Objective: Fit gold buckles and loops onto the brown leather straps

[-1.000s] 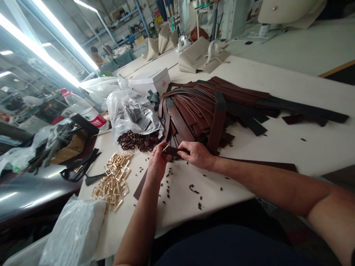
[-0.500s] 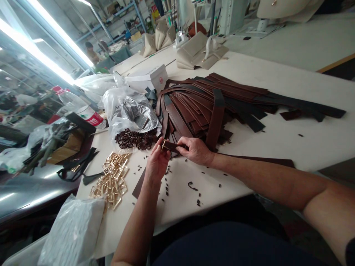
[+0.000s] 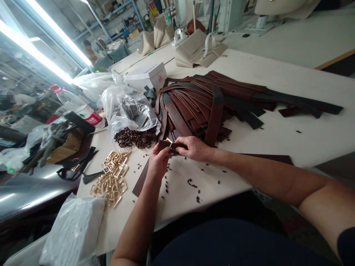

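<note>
A dark brown leather strap [image 3: 177, 145] runs between my two hands, with a gold buckle [image 3: 170, 143] around it. My left hand [image 3: 159, 158] pinches the strap's end, which sticks up past the buckle. Gripping the same strap just right of the buckle is my right hand [image 3: 194, 148], its fingers closed. To the left of my left hand lies a heap of gold buckles [image 3: 113, 177]. A pile of small brown leather loops [image 3: 135, 137] sits just beyond it. Behind my hands spreads a large stack of brown straps [image 3: 191, 105].
A clear plastic bag [image 3: 124, 107] and a white box [image 3: 146, 77] stand at the back left, near a plastic bottle [image 3: 90, 115]. A wrapped white packet [image 3: 73, 229] lies at the near left edge. Tiny dark scraps [image 3: 191, 183] dot the white table [image 3: 222, 207]. A beige bag [image 3: 198, 50] is farther back.
The strap's end now shows on the left side of the buckle, between my left fingers. Earlier the buckle was at my left fingertips; it now sits farther right along the strap.
</note>
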The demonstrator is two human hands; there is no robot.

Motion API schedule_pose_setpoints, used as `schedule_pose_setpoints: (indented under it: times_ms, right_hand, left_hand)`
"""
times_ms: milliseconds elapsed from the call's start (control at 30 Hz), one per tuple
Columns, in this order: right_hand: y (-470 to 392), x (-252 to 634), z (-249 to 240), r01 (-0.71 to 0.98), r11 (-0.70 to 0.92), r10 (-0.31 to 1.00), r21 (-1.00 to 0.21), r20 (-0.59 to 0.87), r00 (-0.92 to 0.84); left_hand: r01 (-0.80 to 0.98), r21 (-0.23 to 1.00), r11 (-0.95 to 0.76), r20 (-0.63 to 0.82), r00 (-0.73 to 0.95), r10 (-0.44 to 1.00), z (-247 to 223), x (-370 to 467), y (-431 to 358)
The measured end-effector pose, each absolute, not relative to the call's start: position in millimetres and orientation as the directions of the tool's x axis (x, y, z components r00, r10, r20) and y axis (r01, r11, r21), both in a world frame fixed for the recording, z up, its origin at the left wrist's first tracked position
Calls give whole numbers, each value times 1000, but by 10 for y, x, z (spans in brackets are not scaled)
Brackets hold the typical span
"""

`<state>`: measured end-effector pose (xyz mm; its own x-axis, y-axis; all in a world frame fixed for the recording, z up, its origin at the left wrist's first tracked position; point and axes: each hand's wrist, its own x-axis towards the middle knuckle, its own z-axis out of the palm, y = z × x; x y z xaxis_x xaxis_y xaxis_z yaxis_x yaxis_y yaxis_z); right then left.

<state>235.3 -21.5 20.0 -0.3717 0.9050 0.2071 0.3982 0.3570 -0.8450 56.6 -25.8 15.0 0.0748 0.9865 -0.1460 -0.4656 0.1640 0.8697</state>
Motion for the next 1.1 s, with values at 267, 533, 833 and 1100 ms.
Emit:
schedule_pose_setpoints:
  times_ms: [267, 533, 833, 1100]
  right_hand:
    - [-202, 2360, 156, 67, 198, 800, -978, 122, -587]
    - [-231, 2291, 114, 124, 287, 845, -950, 190, -500]
    - [-271, 2248, 181, 372, 408, 908, -834, 328, -260]
    - [-255, 2246, 169, 466, 355, 930, -811, 254, -267]
  left_hand:
    - [-418, 878, 234, -167, 192, 967, 191, 512, -279]
    - [-385, 896, 221, -152, 201, 968, 192, 569, -308]
    - [-397, 895, 206, -120, 232, 965, 177, 640, -398]
    - [-431, 887, 166, -136, 99, 986, 135, 726, -390]
